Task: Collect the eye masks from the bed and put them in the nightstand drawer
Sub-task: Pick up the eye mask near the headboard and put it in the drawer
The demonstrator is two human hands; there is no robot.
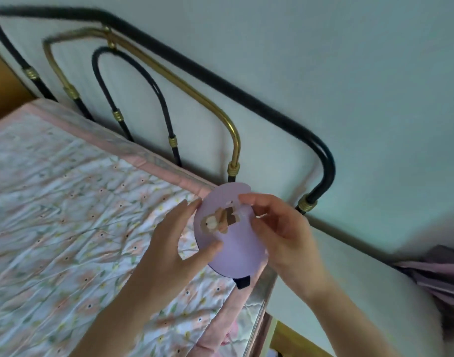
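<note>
Two hands, left hand (pixel 169 235) and right hand (pixel 280 228), grip our purple eye mask (pixel 236 251) at lower centre; we should keep its strap (pixel 242 282) gathered.

No readable text, labels or numbers; eye mask (pixel 233 243) shows picture only
</note>
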